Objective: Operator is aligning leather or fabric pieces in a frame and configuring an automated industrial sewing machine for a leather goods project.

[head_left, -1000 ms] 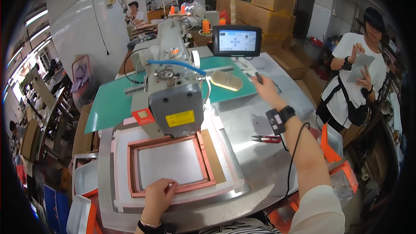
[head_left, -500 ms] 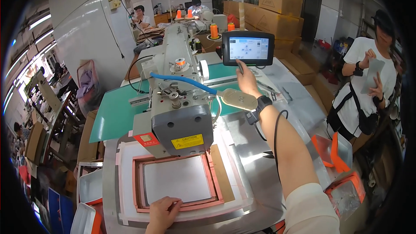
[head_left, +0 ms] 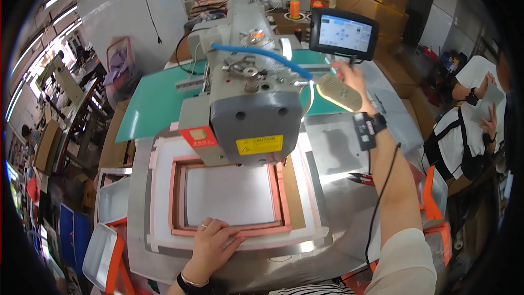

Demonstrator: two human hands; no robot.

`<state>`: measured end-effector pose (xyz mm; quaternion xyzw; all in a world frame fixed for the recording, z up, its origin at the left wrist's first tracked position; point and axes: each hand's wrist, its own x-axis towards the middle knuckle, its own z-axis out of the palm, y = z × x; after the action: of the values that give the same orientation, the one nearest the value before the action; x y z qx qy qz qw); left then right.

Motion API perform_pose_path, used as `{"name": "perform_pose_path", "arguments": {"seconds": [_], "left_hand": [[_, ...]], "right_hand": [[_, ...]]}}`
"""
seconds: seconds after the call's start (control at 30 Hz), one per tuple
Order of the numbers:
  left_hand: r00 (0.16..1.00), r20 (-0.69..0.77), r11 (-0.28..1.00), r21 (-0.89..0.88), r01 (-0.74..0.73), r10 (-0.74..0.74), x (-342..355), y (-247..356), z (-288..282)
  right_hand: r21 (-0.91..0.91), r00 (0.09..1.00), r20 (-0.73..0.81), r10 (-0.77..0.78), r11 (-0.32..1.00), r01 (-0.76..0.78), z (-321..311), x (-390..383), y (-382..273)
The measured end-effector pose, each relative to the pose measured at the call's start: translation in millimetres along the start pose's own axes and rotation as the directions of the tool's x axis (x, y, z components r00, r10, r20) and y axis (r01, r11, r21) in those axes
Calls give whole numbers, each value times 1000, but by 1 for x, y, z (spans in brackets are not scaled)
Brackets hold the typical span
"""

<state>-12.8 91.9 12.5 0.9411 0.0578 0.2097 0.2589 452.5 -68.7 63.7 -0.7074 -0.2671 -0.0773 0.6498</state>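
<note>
My left hand [head_left: 214,241] rests on the near edge of a pink-edged rectangular frame [head_left: 240,233], its fingers stretched out and lying over the rim. A white sheet [head_left: 229,194] shows inside the frame. Above its far side stands a grey industrial sewing machine [head_left: 254,123] with a yellow label; the machine hides the frame's far edge. My right hand [head_left: 351,81] is just below a tablet-like control screen [head_left: 344,34], near its mount. Its fingers are bent and partly blurred, so I cannot make out whether anything is in them. A lamp-like oval pad [head_left: 339,93] is beside that wrist.
Red-handled snips [head_left: 362,178] lie on the metal table [head_left: 341,202]. A blue tube [head_left: 262,54] crosses the machine. Orange-and-white trays [head_left: 103,254] stand at the left. At the right, a person [head_left: 472,114] holds a pale sheet. Cardboard boxes [head_left: 376,8] are stacked behind.
My right hand has come away from the screen's face to below its lower edge. My left hand still rests on the frame's near rim. The view has shifted.
</note>
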Motion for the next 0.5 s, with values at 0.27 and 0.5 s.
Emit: {"name": "perform_pose_path", "arguments": {"seconds": [0.27,0.5], "left_hand": [[986,65,980,117,-163,156,-12,15,-1],[958,153,950,162,-266,243,-9,28,-4]], "right_hand": [[-30,991,-47,126,991,-128,-41,-59,-37],[299,941,10,337,897,-325,-49,-86,-49]]}}
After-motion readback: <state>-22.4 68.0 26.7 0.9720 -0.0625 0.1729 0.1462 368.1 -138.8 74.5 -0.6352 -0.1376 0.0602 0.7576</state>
